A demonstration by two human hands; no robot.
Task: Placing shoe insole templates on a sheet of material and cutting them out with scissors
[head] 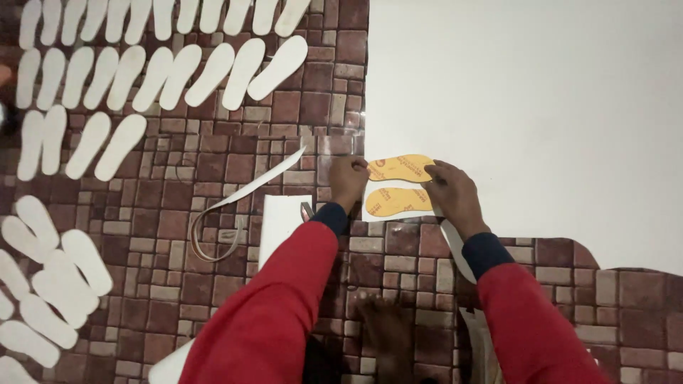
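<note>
Two yellow insole templates lie side by side on the corner of a large white sheet (526, 107): the farther yellow insole (400, 168) and the nearer yellow insole (397, 200). My left hand (347, 182) presses on their left ends, fingers bent down. My right hand (452, 193) presses on their right ends. Both arms wear red sleeves with dark cuffs. A small metal tool (306, 211) lies just left of my left wrist, partly hidden.
Several white cut-out insoles (163, 71) lie in rows at the top left, more white insoles (50, 284) pile at the lower left. A curled white offcut strip (235, 203) and a white rectangular piece (281, 224) rest on the brick-patterned floor (213, 163). A bare foot (388, 334) shows below.
</note>
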